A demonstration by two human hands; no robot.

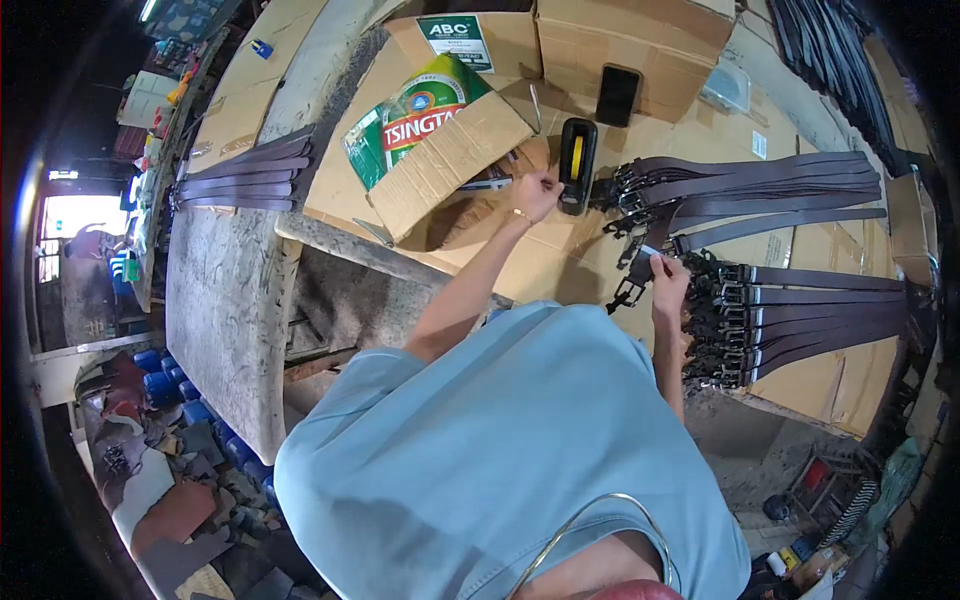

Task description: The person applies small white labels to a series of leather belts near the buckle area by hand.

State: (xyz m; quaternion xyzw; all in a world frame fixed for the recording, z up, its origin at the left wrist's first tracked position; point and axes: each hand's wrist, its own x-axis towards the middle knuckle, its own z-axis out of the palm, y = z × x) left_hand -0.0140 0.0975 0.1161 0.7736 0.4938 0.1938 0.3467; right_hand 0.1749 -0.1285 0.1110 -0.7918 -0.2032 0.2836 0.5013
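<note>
My right hand (669, 285) pinches a dark belt (640, 266) near its buckle, where a small white tag shows at the fingertips. Close beside the black device with a yellow strip (577, 165), possibly a stapler, is my left hand (537, 197). Its fingers are pressed together, and whatever is between them is too small to make out. Beyond my right hand lies a fanned bundle of dark belts (760, 188) with metal buckles. A second row of belts (820, 325) is laid out to the right, buckles towards my hand.
An open cardboard box with green Tsingtao print (425, 125) stands left of the black device. At the back are a black phone (619, 95), a larger carton (640, 45) and a clear plastic container (727, 88). More belts (245, 175) lie on the left. Cardboard (560, 262) covers the table.
</note>
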